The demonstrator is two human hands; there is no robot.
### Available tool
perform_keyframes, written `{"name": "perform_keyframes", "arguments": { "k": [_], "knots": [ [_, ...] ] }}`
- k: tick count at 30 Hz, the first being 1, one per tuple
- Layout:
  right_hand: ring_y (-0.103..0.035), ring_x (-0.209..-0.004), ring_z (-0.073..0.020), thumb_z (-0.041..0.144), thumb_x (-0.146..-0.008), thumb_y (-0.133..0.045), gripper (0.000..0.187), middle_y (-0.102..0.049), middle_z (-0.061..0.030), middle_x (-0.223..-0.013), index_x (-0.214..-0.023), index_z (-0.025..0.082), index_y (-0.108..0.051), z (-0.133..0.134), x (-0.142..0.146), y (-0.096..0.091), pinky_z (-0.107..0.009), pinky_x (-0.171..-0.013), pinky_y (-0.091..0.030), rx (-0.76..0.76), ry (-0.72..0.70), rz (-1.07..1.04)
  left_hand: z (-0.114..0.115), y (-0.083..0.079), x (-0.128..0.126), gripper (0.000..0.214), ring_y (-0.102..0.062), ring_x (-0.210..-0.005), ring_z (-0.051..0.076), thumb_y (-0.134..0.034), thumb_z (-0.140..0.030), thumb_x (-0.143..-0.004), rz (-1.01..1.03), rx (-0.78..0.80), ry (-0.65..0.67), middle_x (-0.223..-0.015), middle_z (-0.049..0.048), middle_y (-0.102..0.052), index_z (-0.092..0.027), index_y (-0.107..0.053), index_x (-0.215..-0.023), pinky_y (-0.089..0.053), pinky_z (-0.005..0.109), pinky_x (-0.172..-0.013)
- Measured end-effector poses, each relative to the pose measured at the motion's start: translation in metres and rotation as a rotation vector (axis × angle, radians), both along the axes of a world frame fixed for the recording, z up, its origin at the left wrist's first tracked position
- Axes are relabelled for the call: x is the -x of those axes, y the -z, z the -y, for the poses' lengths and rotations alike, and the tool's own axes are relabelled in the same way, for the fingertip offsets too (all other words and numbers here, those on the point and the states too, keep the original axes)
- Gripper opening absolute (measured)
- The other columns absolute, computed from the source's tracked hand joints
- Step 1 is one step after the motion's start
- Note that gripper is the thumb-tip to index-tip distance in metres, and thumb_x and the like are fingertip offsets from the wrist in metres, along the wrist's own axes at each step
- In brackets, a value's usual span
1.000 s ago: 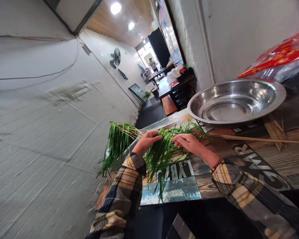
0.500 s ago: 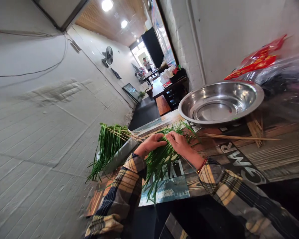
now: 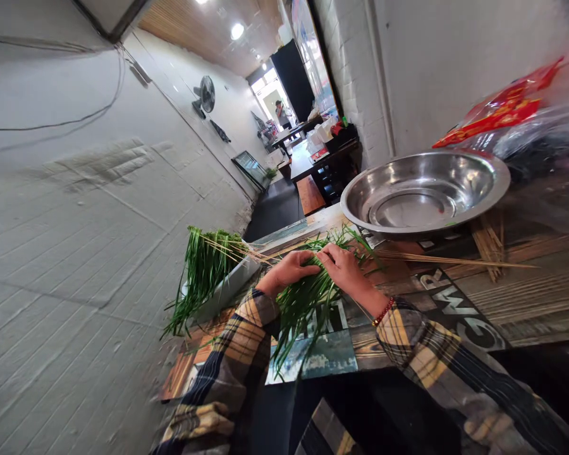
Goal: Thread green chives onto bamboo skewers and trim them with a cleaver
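My left hand (image 3: 293, 272) is closed on a bunch of long green garlic chives (image 3: 308, 300). Close beside it, my right hand (image 3: 345, 268) pinches at the top of the same bunch, its fingertips nearly meeting the left ones. A thin stick, apparently a bamboo skewer, shows beneath my right wrist; its far end is hidden by the hand. The chive leaves hang down toward the near table edge, and more loose chives (image 3: 360, 243) lie behind my hands. To the left, folded chives on skewers (image 3: 213, 253) rest across a white tray (image 3: 232, 284), leaves drooping over its side.
A steel basin (image 3: 495, 183) stands at the back right. Bamboo skewers (image 3: 488, 249) lie beneath and before it, with others (image 3: 436, 259) pointing toward the chives. Red and clear plastic bags (image 3: 497, 117) lie behind. A white wall (image 3: 76, 265) borders the left; a person (image 3: 282, 114) stands far back.
The view has shifted slightly. Both hands stay at the chive bunch with nearly the same grip. The distant person's arm is now raised toward the head.
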State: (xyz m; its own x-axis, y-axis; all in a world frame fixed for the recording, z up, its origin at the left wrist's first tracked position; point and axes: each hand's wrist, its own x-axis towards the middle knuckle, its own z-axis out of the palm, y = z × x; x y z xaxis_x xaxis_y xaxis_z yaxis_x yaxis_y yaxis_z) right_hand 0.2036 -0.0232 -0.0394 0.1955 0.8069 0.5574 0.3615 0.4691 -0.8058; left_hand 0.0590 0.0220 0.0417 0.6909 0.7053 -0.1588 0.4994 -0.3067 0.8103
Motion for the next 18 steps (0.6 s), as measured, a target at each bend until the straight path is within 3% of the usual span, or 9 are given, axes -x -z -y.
{"name": "perform_keyframes", "arguments": {
  "k": [5,9,13,18],
  "knots": [
    [-0.054,-0.061,-0.0144,0.035,-0.092,-0.042,0.025,-0.06,-0.002,-0.069,-0.078,0.019,-0.055,-0.001,0.002,0.005,-0.025,-0.059,-0.036,-0.029,0.011,0.033,-0.002,0.003,0.006,0.038,-0.052,-0.074,0.013,-0.071,-0.044,-0.07,-0.033,-0.001,0.006,-0.081,0.0012,-0.062,-0.011,-0.063,-0.087,-0.042,0.026,-0.074],
    [-0.055,-0.063,-0.0152,0.034,-0.092,-0.043,0.025,-0.062,-0.0028,-0.07,-0.078,0.018,-0.057,-0.004,0.003,0.009,-0.025,-0.06,-0.036,0.002,0.039,0.011,-0.001,0.004,0.014,0.048,-0.058,-0.093,0.019,-0.066,-0.046,-0.075,-0.046,-0.073,-0.02,-0.103,0.0093,-0.065,-0.011,-0.062,-0.107,-0.045,0.031,-0.084],
    [-0.057,-0.065,-0.0155,0.033,-0.091,-0.042,0.024,-0.065,-0.0035,-0.073,-0.082,0.018,-0.06,-0.007,0.001,0.01,-0.025,-0.061,-0.038,0.028,0.081,-0.018,0.011,0.01,0.016,0.067,-0.053,-0.115,0.026,-0.065,-0.046,-0.076,-0.126,-0.311,-0.045,-0.127,0.0164,-0.057,-0.012,-0.048,-0.131,-0.042,0.04,-0.098],
    [-0.058,-0.064,-0.0162,0.033,-0.091,-0.041,0.025,-0.066,-0.0045,-0.073,-0.084,0.018,-0.06,-0.007,0.0,0.011,-0.025,-0.061,-0.039,0.052,0.104,-0.029,0.038,0.031,0.003,0.102,-0.039,-0.13,0.035,-0.077,-0.048,-0.061,-0.367,-0.669,-0.081,-0.142,0.0204,-0.04,-0.013,-0.028,-0.143,-0.031,0.05,-0.107]
  ]
}}
